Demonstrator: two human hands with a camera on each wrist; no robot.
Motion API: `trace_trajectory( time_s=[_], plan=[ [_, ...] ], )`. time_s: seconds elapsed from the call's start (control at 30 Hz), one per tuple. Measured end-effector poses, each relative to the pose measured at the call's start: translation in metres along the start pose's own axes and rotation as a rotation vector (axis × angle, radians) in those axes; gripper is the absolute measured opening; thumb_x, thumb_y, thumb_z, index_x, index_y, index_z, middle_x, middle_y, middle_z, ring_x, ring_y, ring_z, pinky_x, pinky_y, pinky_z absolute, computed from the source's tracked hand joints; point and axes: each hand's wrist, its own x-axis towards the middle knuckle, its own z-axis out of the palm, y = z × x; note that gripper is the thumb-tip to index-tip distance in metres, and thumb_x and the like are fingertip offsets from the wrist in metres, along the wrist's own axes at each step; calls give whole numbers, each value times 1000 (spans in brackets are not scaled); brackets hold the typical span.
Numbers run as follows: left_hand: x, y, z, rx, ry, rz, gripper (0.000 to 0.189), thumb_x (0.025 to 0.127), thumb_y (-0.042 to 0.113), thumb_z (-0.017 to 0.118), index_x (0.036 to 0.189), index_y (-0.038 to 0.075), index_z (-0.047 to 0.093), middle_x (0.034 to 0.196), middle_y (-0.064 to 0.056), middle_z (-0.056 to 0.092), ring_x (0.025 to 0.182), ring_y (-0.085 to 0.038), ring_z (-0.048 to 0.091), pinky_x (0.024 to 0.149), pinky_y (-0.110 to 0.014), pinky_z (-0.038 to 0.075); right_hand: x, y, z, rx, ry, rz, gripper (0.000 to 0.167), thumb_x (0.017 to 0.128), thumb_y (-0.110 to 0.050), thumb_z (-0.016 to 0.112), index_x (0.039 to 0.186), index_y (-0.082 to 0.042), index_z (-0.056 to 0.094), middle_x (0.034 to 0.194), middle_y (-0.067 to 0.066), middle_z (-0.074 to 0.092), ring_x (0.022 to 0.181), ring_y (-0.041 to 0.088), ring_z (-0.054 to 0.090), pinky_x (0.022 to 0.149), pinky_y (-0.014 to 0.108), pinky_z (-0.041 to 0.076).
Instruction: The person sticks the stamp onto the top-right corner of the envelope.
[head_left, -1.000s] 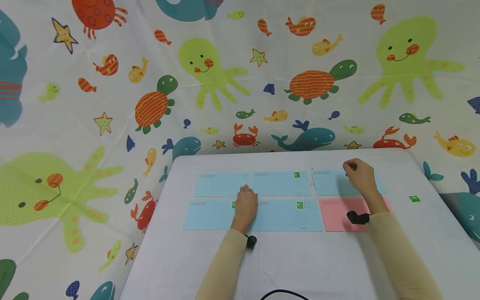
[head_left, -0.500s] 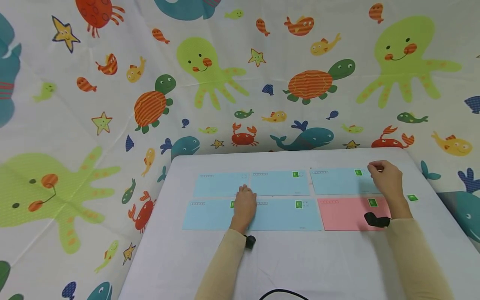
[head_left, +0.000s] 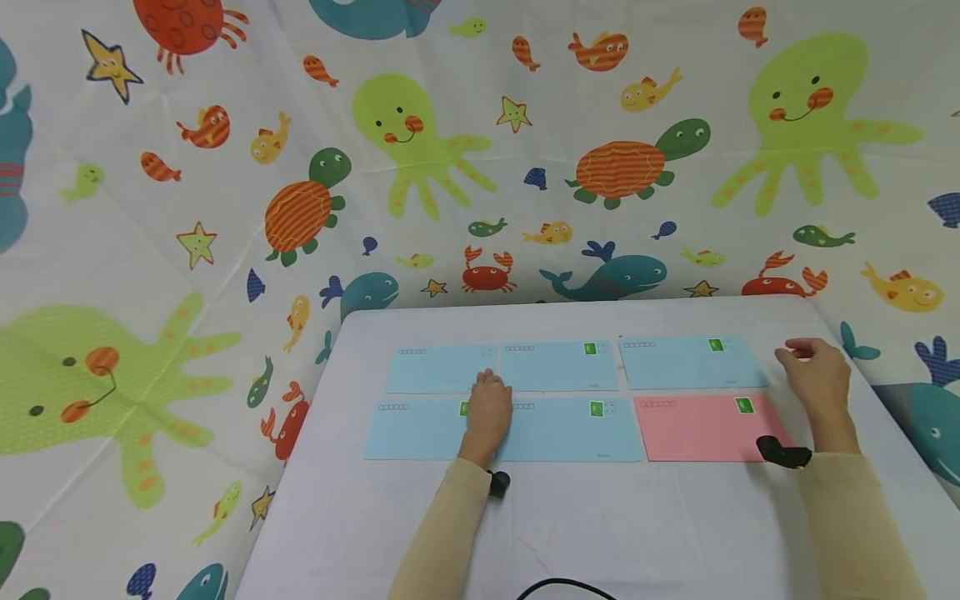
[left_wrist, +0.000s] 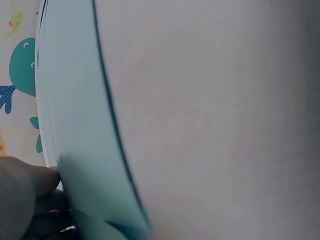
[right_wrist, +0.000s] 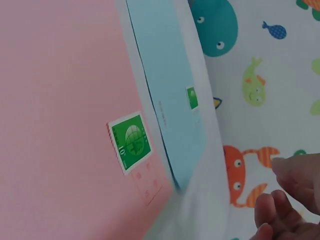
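My left hand (head_left: 489, 417) rests where two front blue envelopes (head_left: 416, 433) meet, its fingertips reaching the edge of the back left one (head_left: 435, 371). In the left wrist view a finger (left_wrist: 45, 179) lies at a blue envelope's edge (left_wrist: 85, 100). My right hand (head_left: 819, 379) hovers at the table's right, thumb and fingers apart, nothing seen between them. Left of it lie a pink envelope (head_left: 697, 433) with a green stamp (head_left: 744, 406) and the back right blue envelope (head_left: 675, 367), also bearing a stamp (head_left: 716, 345). The spot where a loose stamp lay is hidden by this hand.
Another blue envelope (head_left: 558, 371) lies back middle with a stamp (head_left: 590, 348); the front middle one (head_left: 562, 437) has a stamp (head_left: 596, 409) too. The white table (head_left: 600, 533) meets a sea-animal cloth (head_left: 450, 233) behind. A black cable (head_left: 566, 581) curves at the front edge.
My right hand has moved right, off the back right envelope, uncovering its stamp and the pink envelope's stamp. It now covers the loose stamp's spot. My left hand stays in place.
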Motion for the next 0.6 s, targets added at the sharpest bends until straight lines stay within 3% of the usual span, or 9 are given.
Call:
trace_trajectory(
  time_s=[0.1,0.2,0.6],
  plan=[
    [-1,0,-1,2,8,5,42,100,23,61,123,-11,65,137,-25,61,132,-35,57,107,-45,50,1,8,-2,24,-11,73,57,105,-29,47,148,6,39,145,33,39,125,47,42,83,45,51],
    [-1,1,-2,20,9,7,42,100,24,61,123,-11,65,137,-24,61,132,-35,58,107,-44,50,0,15,-2,42,-4,123,57,104,-27,48,149,5,38,150,33,34,132,48,37,99,56,48],
    [-1,2,-2,6,-7,-10,43,100,24,61,125,-12,63,139,-24,60,133,-35,56,108,-45,49,-4,35,-7,80,-17,252,64,103,-26,50,153,7,28,155,38,12,138,52,28,114,61,38]
  ],
)
